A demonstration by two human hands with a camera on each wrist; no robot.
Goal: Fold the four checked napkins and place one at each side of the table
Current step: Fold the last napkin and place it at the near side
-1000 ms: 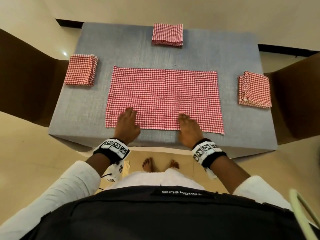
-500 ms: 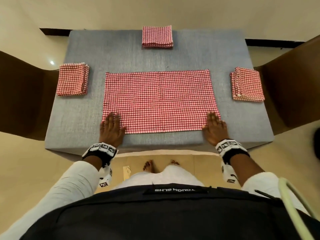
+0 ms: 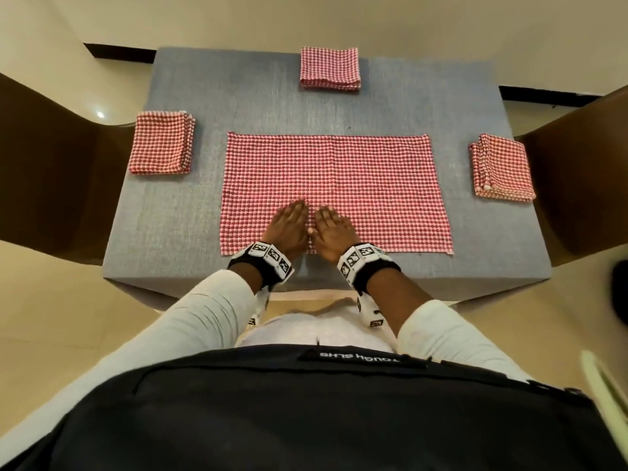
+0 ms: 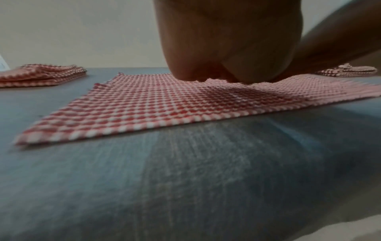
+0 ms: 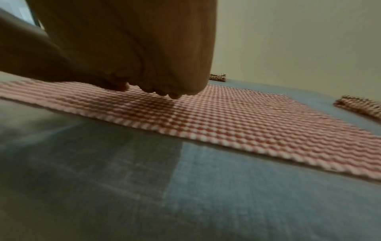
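Observation:
A red-and-white checked napkin (image 3: 334, 188) lies flat as a wide rectangle in the middle of the grey table (image 3: 170, 212). My left hand (image 3: 289, 226) and right hand (image 3: 334, 229) press flat on its near edge, side by side at the centre, fingers straight. Both wrist views show a palm on the cloth (image 4: 144, 106) (image 5: 226, 119). Three folded checked napkins sit at the table's sides: left (image 3: 162, 142), far (image 3: 329, 68) and right (image 3: 501, 168).
Dark brown chair backs stand close at the table's left (image 3: 57, 171) and right (image 3: 584, 178). Beige floor surrounds the table, with a dark skirting strip (image 3: 119, 52) at the far wall. A pale green tube (image 3: 608, 385) shows at the lower right.
Both hands slid outward along the napkin's near edge to its corners, then came back together at the middle of that edge. The napkin stays flat.

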